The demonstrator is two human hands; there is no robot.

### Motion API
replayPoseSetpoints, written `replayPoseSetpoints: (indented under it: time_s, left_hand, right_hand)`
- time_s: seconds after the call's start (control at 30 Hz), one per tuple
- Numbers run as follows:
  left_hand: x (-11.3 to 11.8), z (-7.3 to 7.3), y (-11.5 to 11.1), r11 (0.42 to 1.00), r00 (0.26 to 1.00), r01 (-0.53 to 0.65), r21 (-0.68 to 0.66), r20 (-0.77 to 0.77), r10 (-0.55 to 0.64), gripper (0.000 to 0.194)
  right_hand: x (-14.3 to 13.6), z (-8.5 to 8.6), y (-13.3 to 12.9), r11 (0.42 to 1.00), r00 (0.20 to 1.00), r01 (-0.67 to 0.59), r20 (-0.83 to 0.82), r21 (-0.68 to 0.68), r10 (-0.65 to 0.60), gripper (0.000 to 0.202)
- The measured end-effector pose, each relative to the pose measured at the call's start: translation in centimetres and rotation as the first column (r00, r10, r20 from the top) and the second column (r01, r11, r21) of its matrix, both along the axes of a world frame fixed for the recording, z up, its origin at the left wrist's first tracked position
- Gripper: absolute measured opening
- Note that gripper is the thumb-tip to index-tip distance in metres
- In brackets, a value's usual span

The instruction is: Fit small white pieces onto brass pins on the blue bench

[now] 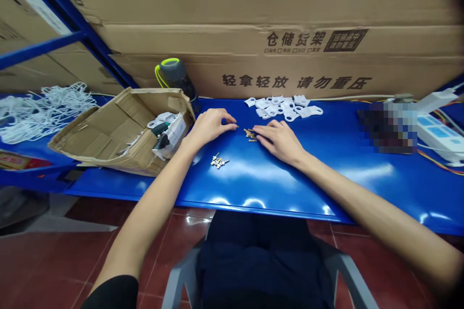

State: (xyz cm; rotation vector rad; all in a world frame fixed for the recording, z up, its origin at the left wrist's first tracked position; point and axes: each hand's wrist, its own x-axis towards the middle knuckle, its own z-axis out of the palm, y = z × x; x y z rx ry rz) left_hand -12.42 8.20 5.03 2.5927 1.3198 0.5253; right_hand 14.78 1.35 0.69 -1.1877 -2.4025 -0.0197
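My left hand (212,125) is over the blue tabletop, thumb and forefinger pinched on what looks like a small brass-coloured piece (238,127), mostly hidden by the fingertips. To its right lies a little heap of slim brass-coloured pieces (250,134). My right hand (281,140) rests at the right side of this heap, fingers stretched out and touching its edge. Nearer to me is a second cluster of small metal parts (219,161), some with thin pins sticking out. Behind the hands lie several white pieces with round holes (284,107).
An open cardboard box (105,128) with bagged items stands left of my left arm. Behind it is a dark bottle (177,77) with a yellow-green strap. White cords (47,108) lie at far left. A power strip (442,137) and wires are at right. Large cartons (232,9) form the back wall.
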Motion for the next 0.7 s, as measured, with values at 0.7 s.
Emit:
replayPoseSetpoints:
  time_s: [0.7]
  left_hand:
    - [2.4, -1.8, -0.8, 0.984, 0.986, 0.156, 0.081, -0.069, -0.150, 0.025]
  right_hand:
    - [0.4, 0.1, 0.1, 0.997, 0.995, 0.013, 0.100, 0.070, -0.020, 0.035]
